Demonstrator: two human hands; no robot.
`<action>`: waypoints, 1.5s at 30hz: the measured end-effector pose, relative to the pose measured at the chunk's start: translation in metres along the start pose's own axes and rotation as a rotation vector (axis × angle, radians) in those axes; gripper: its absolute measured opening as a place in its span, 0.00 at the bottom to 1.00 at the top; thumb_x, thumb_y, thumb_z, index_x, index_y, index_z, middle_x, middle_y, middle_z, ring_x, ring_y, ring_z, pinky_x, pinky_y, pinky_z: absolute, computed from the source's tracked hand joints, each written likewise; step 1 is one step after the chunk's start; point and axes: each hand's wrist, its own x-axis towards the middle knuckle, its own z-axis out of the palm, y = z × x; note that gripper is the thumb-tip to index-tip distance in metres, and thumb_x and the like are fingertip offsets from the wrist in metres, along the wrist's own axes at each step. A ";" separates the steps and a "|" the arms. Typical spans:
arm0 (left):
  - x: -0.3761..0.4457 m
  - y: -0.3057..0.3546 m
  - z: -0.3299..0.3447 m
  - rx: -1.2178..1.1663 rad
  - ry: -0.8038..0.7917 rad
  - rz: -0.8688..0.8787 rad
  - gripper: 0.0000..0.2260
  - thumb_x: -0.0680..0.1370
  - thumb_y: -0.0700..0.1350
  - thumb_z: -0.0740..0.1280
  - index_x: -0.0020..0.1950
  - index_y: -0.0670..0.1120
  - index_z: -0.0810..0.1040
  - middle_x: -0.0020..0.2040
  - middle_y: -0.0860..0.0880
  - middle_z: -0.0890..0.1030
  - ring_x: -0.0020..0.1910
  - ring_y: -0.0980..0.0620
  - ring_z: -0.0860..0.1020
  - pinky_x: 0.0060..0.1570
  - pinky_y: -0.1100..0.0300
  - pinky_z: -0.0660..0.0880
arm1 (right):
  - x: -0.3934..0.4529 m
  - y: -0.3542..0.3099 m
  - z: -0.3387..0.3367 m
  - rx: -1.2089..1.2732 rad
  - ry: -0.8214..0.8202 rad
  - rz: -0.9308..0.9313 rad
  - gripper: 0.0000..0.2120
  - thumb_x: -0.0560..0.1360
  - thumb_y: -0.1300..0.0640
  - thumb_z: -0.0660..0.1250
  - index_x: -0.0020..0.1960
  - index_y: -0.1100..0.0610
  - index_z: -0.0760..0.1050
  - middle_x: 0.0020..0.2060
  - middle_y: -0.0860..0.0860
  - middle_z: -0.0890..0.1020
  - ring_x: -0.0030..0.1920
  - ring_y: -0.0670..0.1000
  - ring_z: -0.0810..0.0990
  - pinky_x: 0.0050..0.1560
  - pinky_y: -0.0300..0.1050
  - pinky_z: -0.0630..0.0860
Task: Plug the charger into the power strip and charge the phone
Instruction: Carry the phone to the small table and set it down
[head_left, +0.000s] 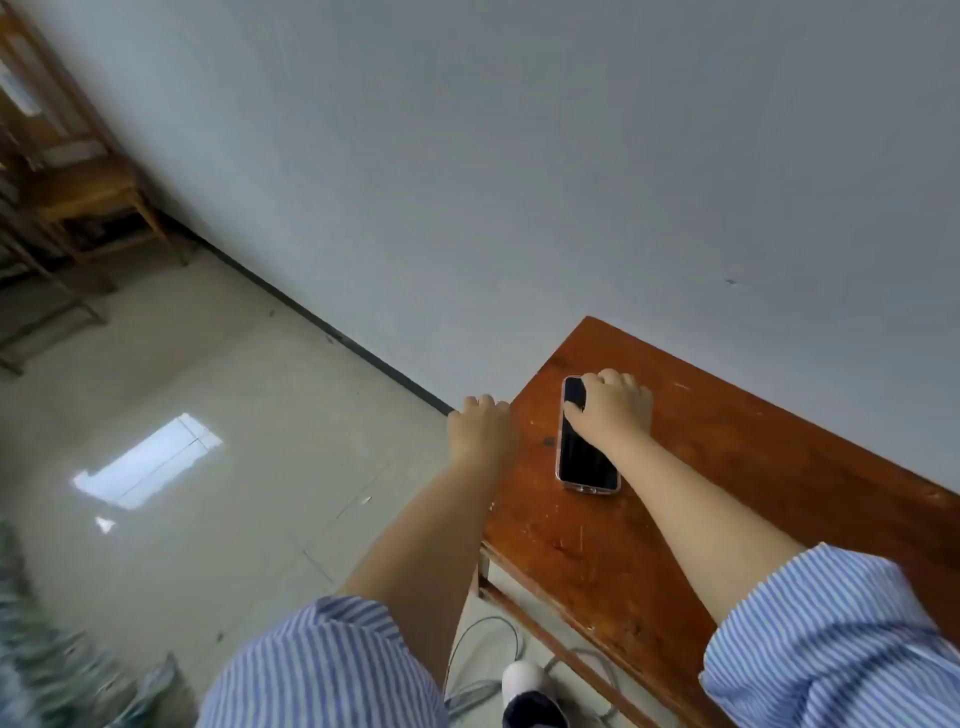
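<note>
right hand (613, 410) lay curled over the top of the dark phone (584, 452) on the wooden table (727, 493), left hand (480, 428) gripped the table's edge, hands apart

Reddish-brown wooden table (675, 519), scuffed with pale scratches, and on it a phone (584, 457) showing a black screen edged by a clear, pinkish case. Both sleeves (332, 670) carry thin blue and white stripes. Pale grey wall (519, 156), beige tiled floor (234, 389), black skirting line (322, 325), grey cable (498, 623).
</note>
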 end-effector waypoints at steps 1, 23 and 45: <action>-0.004 0.000 0.006 -0.033 -0.031 -0.031 0.15 0.80 0.44 0.54 0.64 0.43 0.69 0.63 0.43 0.73 0.63 0.43 0.69 0.61 0.50 0.69 | -0.001 0.001 0.004 -0.013 -0.022 0.067 0.22 0.75 0.44 0.60 0.63 0.56 0.67 0.64 0.57 0.71 0.64 0.59 0.66 0.65 0.58 0.63; -0.001 -0.064 0.084 -0.184 -0.027 -0.296 0.22 0.80 0.54 0.47 0.73 0.50 0.53 0.77 0.47 0.52 0.76 0.48 0.45 0.73 0.47 0.40 | 0.031 -0.008 0.070 0.212 -0.146 0.214 0.32 0.67 0.45 0.70 0.67 0.52 0.63 0.69 0.62 0.63 0.65 0.64 0.61 0.64 0.60 0.65; 0.077 -0.591 -0.164 0.094 0.314 -0.750 0.15 0.78 0.44 0.54 0.56 0.39 0.74 0.59 0.39 0.74 0.60 0.41 0.69 0.55 0.50 0.67 | 0.193 -0.599 0.043 0.259 -0.042 -0.609 0.30 0.62 0.49 0.72 0.63 0.52 0.69 0.57 0.60 0.71 0.58 0.61 0.65 0.55 0.51 0.66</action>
